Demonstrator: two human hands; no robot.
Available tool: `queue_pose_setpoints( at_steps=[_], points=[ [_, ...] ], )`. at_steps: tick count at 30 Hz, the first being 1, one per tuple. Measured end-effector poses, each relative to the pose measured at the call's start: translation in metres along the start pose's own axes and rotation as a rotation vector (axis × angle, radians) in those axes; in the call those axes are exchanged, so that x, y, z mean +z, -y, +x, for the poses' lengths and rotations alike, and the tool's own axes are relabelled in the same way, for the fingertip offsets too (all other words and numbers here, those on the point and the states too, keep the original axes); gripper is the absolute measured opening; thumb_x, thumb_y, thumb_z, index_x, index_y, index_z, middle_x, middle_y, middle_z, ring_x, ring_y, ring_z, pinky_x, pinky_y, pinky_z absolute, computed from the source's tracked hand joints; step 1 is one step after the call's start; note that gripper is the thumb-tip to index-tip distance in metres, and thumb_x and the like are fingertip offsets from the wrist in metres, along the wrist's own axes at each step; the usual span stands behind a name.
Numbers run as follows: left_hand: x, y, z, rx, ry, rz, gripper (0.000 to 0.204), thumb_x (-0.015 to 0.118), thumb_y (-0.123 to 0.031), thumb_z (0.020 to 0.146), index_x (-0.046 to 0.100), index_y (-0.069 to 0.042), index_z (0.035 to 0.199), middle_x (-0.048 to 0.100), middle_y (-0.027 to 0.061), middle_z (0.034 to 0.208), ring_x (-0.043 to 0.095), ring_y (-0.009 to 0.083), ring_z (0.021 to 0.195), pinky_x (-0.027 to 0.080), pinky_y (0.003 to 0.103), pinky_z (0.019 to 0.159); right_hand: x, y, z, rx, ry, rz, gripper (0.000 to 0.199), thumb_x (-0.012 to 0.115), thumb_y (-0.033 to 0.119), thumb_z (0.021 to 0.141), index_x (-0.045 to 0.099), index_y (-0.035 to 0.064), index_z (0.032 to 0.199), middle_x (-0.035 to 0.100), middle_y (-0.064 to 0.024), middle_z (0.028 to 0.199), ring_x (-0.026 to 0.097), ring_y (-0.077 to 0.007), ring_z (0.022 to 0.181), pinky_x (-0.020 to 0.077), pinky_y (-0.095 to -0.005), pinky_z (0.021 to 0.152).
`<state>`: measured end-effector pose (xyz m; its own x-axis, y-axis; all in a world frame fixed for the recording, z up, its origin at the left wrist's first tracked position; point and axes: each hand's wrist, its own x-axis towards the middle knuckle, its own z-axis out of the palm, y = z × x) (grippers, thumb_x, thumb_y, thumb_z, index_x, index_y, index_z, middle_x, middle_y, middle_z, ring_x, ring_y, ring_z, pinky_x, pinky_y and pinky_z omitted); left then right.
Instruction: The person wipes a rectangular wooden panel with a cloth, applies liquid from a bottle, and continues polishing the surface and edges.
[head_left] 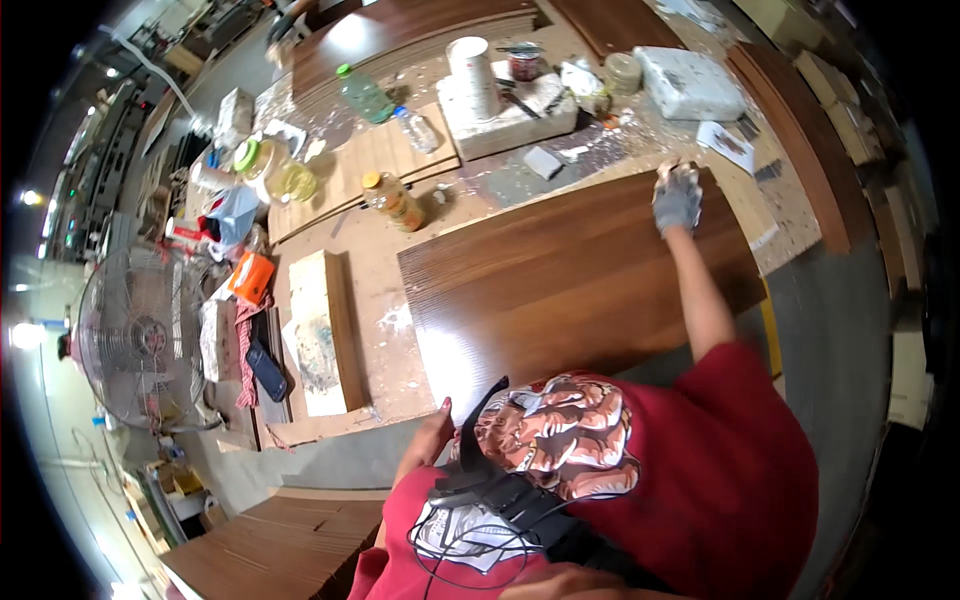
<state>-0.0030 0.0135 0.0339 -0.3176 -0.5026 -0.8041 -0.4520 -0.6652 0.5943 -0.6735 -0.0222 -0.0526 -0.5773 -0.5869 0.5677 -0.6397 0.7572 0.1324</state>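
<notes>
Nearest, against the red shirt, the left hand (432, 430) at the near edge of the dark wood panel (570, 290); bare, fingers hidden under the edge, so impossible to tell whether curled or flat. Flat on the workbench (375, 290) lies that panel – broad, brown, fine straight grain, glossy enough to throw back a pale glare near the body; no chips or smears to be seen. Farther out, at the panel's far right corner, the right hand (677, 200) in a grey glove, fingers together and hooked over the edge. Judging by a hold at opposite ends: a steadying or shifting of the panel, midway at most; any move from here calls for both ends lifting together – level, clear of the clutter. Beside it a pale board (320, 330); beyond, an amber bottle (393, 200) and a white cup (473, 65); far left, a fan (140, 340).
</notes>
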Motion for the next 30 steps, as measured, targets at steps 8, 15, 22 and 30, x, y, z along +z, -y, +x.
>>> queue_pose_setpoints(
  at_steps=[8,15,22,30],
  points=[
    [-0.010,0.014,0.014,-0.022,0.050,0.004,0.070,0.051,-0.067,0.103,0.054,-0.010,0.063,0.055,0.0047,0.062,0.053,0.0155,0.064,0.041,0.029,0.070,-0.233,0.280,-0.103,-0.446,0.687,0.840,0.055,0.050,0.018,0.098,0.048,0.0106,0.152,0.052,-0.0184,0.144,0.048,-0.0337,0.135,0.0374,-0.0520,0.114],
    [-0.009,0.012,0.018,0.216,-0.073,0.188,0.069,0.052,-0.058,0.107,0.055,-0.006,0.061,0.052,0.0053,0.055,0.051,0.0144,0.056,0.040,0.030,0.059,-0.236,0.348,-0.151,-0.967,0.545,0.723,0.058,0.041,0.034,0.109,0.034,0.0139,0.163,0.034,-0.0115,0.168,0.025,-0.0302,0.158,0.0160,-0.0456,0.130],
    [-0.012,0.019,0.014,0.086,0.139,-0.086,0.054,0.053,-0.056,0.107,0.064,-0.006,0.087,0.064,0.0044,0.080,0.057,0.0140,0.074,0.045,0.030,0.075,-0.235,0.287,-0.202,-1.333,0.331,0.943,0.056,0.058,0.019,0.096,0.049,0.0183,0.152,0.045,-0.0103,0.159,0.042,-0.0321,0.146,0.0328,-0.0488,0.122],
    [-0.019,0.045,0.026,0.004,0.339,-0.418,0.086,0.025,-0.081,0.101,0.066,-0.006,0.100,0.062,0.0049,0.083,0.058,0.0242,0.088,0.043,0.038,0.093,-0.275,0.288,-0.249,-1.102,0.284,0.879,0.059,0.044,0.033,0.105,0.036,0.0151,0.161,0.035,-0.0099,0.168,0.032,-0.0289,0.155,0.0251,-0.0474,0.127]
  ],
)
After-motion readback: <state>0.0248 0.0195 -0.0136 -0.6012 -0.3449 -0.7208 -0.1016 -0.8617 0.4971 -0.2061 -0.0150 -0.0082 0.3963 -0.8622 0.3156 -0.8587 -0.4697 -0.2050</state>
